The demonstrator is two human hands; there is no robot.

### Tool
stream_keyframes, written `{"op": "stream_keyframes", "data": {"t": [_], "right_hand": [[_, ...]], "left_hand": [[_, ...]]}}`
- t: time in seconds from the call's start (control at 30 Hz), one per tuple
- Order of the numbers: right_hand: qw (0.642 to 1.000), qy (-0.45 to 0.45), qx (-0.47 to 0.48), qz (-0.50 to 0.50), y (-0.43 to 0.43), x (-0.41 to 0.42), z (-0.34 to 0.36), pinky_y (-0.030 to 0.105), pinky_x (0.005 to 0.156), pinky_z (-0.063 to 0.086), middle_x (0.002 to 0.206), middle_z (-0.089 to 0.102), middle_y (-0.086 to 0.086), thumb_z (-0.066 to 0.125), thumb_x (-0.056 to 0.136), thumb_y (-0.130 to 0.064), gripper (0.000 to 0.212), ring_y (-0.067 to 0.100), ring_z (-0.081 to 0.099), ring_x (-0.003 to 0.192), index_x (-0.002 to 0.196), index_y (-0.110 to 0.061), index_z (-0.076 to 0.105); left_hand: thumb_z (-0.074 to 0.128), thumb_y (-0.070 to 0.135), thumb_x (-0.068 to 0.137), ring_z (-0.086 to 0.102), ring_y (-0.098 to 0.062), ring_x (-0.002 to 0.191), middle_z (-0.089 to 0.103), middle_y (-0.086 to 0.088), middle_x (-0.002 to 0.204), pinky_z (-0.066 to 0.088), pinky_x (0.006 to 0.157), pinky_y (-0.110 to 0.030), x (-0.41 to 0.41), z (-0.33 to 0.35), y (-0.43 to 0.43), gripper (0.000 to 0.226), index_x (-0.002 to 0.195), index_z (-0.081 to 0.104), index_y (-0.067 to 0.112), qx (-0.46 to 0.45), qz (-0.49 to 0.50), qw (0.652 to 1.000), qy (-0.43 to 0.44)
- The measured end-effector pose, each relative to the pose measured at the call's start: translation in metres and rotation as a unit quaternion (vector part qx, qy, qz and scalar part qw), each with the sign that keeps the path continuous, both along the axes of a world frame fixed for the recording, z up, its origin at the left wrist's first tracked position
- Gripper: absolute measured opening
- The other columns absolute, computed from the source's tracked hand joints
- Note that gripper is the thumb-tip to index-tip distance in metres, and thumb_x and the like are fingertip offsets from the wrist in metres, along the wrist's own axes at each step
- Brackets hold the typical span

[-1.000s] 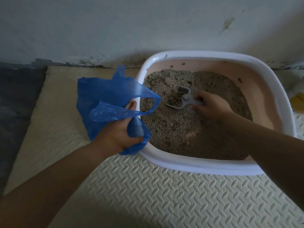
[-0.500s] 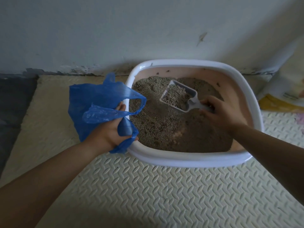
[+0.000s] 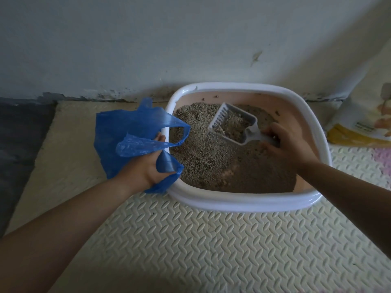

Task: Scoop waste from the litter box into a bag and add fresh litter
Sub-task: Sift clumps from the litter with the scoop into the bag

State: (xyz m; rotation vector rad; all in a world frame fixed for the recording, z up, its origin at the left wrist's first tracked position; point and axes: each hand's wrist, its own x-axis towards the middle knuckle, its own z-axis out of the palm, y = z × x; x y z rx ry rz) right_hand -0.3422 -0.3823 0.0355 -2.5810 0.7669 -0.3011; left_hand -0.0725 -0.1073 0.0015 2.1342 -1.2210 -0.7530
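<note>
**Head view: loaded scoop raised over the litter box, bag held ready**

Head view looks down at a person's two bare arms reaching over a pale, ridged floor mat [image 3: 190, 240]. A white-rimmed litter box [image 3: 232, 203] with pink inner walls sits against the far wall, filled with grey-brown litter [image 3: 211, 161].

The right hand [image 3: 283, 144] is clenched round the handle of a white slotted scoop [image 3: 232, 123]. The scoop is raised above the litter in the far half of the box and holds a small clumped load. The left hand [image 3: 148, 168] grasps the gathered mouth of a blue plastic bag [image 3: 118, 132], held just beside the box's left rim, with one loop of the bag drooping over that rim.

The step in hand appears to be sifting: loose grains drop through the slots while the clumps stay behind. The next move probably calls for carrying the scoop left to the bag. The left hand would need to spread the bag's mouth wider, since it looks half collapsed. A yellow and white sack [image 3: 364, 123] at the far right, possibly fresh litter, stands untouched.

Half a second earlier the scoop lay flatter and brim-full; now it is tipped, with less in it and its slots showing. A second earlier it was dug into the litter. The left hand's grasp on the bag is unchanged.
</note>
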Motion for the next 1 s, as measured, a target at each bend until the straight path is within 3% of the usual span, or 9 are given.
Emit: {"op": "stream_keyframes", "data": {"t": [0.13, 0.3, 0.47, 0.8, 0.9, 1.0], "right_hand": [[1.000, -0.015, -0.006, 0.021, 0.004, 0.001, 0.001, 0.038, 0.055, 0.045, 0.068, 0.046, -0.019, 0.062, 0.081, -0.032, 0.023, 0.004, 0.047, 0.061, 0.089, -0.041, 0.042], [0.999, -0.004, -0.012, 0.039, 0.005, 0.002, 0.001, 0.040, 0.056, 0.047, 0.066, 0.046, -0.019, 0.068, 0.081, -0.027, 0.017, 0.009, 0.048, 0.059, 0.092, -0.028, 0.055], [0.998, 0.016, 0.005, 0.053, 0.007, 0.003, 0.005, 0.036, 0.057, 0.044, 0.067, 0.049, -0.018, 0.067, 0.082, -0.025, 0.019, 0.005, 0.049, 0.061, 0.090, -0.034, 0.053], [0.997, 0.025, -0.020, 0.068, 0.009, 0.003, 0.004, 0.038, 0.057, 0.047, 0.070, 0.047, -0.022, 0.065, 0.080, -0.028, 0.019, 0.005, 0.048, 0.060, 0.098, -0.023, 0.061], [0.997, 0.021, -0.026, 0.070, 0.012, 0.003, 0.005, 0.033, 0.055, 0.043, 0.070, 0.047, -0.020, 0.069, 0.080, -0.023, 0.020, 0.002, 0.047, 0.059, 0.099, -0.021, 0.062], [0.996, 0.021, -0.038, 0.084, 0.015, 0.003, 0.004, 0.031, 0.054, 0.039, 0.072, 0.045, -0.022, 0.073, 0.078, -0.017, 0.025, 0.011, 0.047, 0.060, 0.101, -0.020, 0.062]], "left_hand": [[0.063, 0.073, 0.053, 0.011, -0.007, 0.143, 0.008, 0.010, 0.158, 0.014, 0.117, -0.030, -0.002, 0.004, -0.001, 0.121, 0.151, 0.007, 0.029, 0.000, -0.001, 1.000, 0.002], [0.066, 0.071, 0.055, 0.016, -0.010, 0.143, 0.012, 0.009, 0.158, 0.019, 0.118, -0.039, 0.001, 0.000, 0.000, 0.117, 0.151, 0.011, 0.031, -0.006, 0.002, 1.000, 0.003], [0.066, 0.072, 0.056, 0.010, -0.006, 0.144, 0.005, 0.012, 0.159, 0.016, 0.119, -0.037, 0.002, -0.001, 0.000, 0.119, 0.151, 0.007, 0.029, 0.001, -0.008, 1.000, -0.008], [0.070, 0.067, 0.058, 0.012, -0.008, 0.144, 0.008, 0.010, 0.159, 0.016, 0.119, -0.035, 0.000, 0.000, 0.000, 0.118, 0.152, 0.008, 0.029, 0.006, 0.001, 1.000, -0.001], [0.068, 0.071, 0.056, 0.011, -0.007, 0.144, 0.006, 0.012, 0.159, 0.015, 0.119, -0.034, 0.001, 0.000, 0.000, 0.121, 0.152, 0.008, 0.029, 0.007, -0.003, 1.000, -0.001], [0.067, 0.072, 0.056, 0.010, -0.006, 0.143, 0.005, 0.014, 0.158, 0.012, 0.118, -0.029, 0.001, -0.001, 0.000, 0.121, 0.151, 0.005, 0.029, 0.011, -0.005, 1.000, -0.007]]}}
